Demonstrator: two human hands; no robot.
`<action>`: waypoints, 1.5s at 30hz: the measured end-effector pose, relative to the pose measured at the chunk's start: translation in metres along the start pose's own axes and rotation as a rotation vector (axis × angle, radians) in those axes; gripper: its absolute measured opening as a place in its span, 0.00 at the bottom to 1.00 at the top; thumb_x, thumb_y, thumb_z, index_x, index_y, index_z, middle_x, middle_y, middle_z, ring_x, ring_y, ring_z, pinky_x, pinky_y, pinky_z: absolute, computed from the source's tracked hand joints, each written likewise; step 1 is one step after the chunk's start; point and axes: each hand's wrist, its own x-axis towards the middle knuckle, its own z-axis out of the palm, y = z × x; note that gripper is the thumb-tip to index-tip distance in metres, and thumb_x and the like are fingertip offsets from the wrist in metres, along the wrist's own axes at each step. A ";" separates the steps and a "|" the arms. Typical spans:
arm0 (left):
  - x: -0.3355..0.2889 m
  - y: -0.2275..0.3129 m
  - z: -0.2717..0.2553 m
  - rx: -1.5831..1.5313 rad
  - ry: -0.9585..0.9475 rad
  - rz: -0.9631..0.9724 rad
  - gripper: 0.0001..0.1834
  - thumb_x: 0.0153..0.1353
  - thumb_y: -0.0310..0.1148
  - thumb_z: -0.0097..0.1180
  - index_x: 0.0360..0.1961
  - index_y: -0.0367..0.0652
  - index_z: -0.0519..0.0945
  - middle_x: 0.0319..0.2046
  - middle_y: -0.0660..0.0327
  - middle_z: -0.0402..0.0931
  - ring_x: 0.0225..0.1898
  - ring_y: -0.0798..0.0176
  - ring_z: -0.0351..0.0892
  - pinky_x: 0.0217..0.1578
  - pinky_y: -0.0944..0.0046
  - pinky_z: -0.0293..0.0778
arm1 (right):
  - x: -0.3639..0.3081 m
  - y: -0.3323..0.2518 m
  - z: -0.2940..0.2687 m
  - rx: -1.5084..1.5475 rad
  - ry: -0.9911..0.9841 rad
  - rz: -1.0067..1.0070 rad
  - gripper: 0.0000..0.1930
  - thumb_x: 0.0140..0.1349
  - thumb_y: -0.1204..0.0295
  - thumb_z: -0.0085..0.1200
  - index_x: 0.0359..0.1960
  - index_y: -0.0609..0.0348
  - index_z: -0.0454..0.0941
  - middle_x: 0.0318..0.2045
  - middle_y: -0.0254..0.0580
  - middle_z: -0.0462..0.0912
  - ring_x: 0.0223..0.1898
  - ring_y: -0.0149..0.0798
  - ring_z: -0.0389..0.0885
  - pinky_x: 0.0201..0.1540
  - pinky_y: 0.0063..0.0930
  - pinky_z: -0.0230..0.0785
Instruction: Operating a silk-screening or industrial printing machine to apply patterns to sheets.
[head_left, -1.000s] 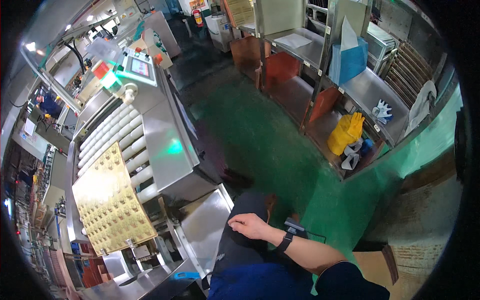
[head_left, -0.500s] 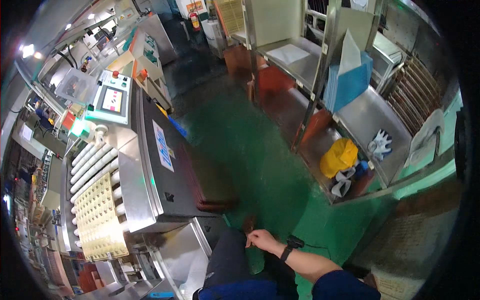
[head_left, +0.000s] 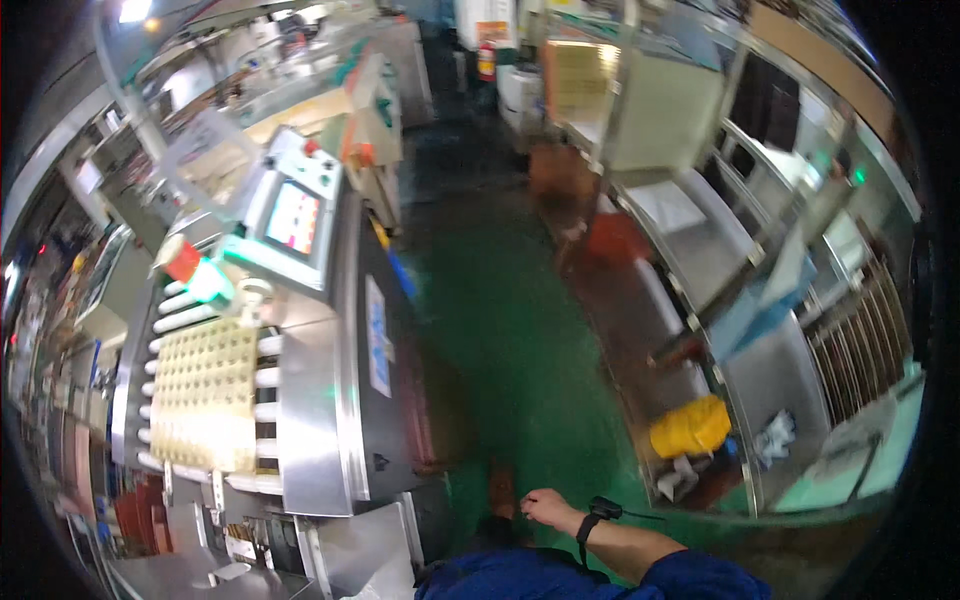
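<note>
My right hand (head_left: pixel 543 506) hangs low over the green floor (head_left: pixel 520 360), its fingers loosely curled, and I see nothing in them. A black strap with a small dark device (head_left: pixel 604 508) sits round that wrist, below a dark blue sleeve (head_left: pixel 695 575). My left hand is out of view. To my left, a pale yellow perforated panel (head_left: pixel 204 395) lies flat on the white rollers (head_left: pixel 267 411) of a steel machine (head_left: pixel 310 420). My right hand is apart from the machine and touches nothing that I can see.
A control box with a lit screen (head_left: pixel 293 217) and a glowing green lamp (head_left: pixel 207 282) stand on the machine. On the right, a metal rack holds a yellow bundle (head_left: pixel 690 428), white gloves (head_left: pixel 774 438) and blue sheets (head_left: pixel 765 318). A green walkway runs between.
My view has tilted up and swung, so machine and rack sit differently in the picture, slightly blurred. My right hand now shows lower and further right, still loosely curled.
</note>
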 end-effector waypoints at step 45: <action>-0.286 0.230 0.623 0.607 0.569 0.170 0.19 0.56 0.42 0.60 0.45 0.43 0.80 0.49 0.54 0.78 0.53 0.50 0.76 0.53 0.52 0.73 | 0.389 -0.296 -0.233 -0.689 -0.547 -0.521 0.09 0.58 0.74 0.54 0.34 0.67 0.84 0.27 0.43 0.83 0.28 0.38 0.82 0.34 0.35 0.75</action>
